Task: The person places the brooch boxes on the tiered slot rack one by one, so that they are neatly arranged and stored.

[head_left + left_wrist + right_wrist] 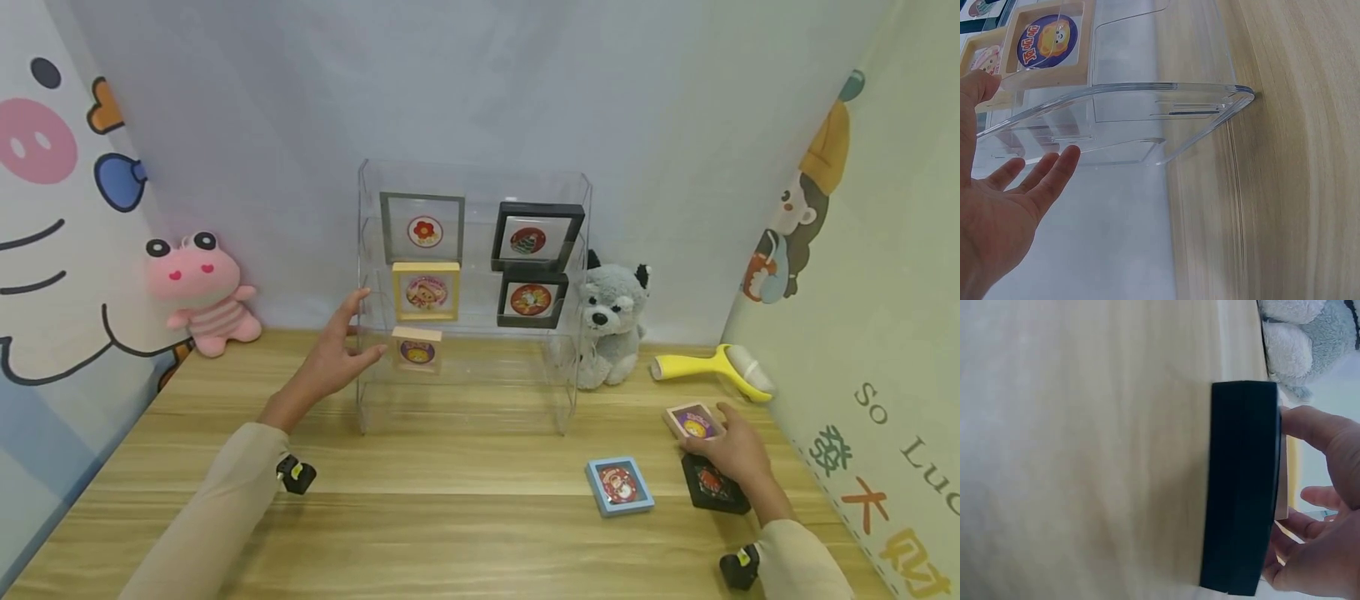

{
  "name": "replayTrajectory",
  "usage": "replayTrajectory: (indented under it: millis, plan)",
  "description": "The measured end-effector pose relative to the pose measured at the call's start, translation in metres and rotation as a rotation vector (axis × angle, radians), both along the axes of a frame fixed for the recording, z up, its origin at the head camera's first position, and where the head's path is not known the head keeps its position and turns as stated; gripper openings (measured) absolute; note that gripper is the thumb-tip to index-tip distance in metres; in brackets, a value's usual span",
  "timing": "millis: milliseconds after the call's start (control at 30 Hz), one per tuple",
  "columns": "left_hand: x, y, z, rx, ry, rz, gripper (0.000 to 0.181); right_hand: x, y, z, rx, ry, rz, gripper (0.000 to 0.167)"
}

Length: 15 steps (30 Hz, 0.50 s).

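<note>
A clear acrylic tiered rack [480, 408] stands on the table, holding several small picture frames. My left hand [335, 354] is at its left side, thumb in front near a beige frame [417, 335] on a low tier, the other fingers outside the side panel. In the left wrist view, the fingers of the left hand [1007, 212] are spread and fairly straight. At the right, my right hand [737, 450] pinches a beige frame [681, 414] with a purple round picture. A black frame [716, 493] lies just below that hand; its dark edge [1241, 487] fills the near right wrist view.
A blue frame [619, 486] lies on the table between rack and right hand. A grey plush dog [615, 304] sits right of the rack, and a yellow-handled roller [693, 365] lies farther right. A pink plush toy [201, 292] sits at the back left.
</note>
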State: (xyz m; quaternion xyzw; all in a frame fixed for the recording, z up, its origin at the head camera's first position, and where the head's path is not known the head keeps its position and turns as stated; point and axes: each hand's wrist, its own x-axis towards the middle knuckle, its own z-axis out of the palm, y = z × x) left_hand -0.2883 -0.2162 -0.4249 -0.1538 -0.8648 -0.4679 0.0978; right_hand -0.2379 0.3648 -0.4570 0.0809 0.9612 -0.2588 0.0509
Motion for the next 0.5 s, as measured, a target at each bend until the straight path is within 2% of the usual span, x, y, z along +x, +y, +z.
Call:
replayTrajectory:
  millis: [267, 500]
  plan:
    - [-0.0009, -0.0007, -0.0011, -0.01, 0.002, 0.005, 0.085, -0.006, -0.0003, 0.0018, 0.06, 0.061, 0.073, 0.094]
    - [-0.0012, -0.0006, -0.0022, -0.004, 0.0, -0.001, 0.085, -0.0072, -0.0012, 0.0011, 0.068, 0.074, 0.077, 0.087]
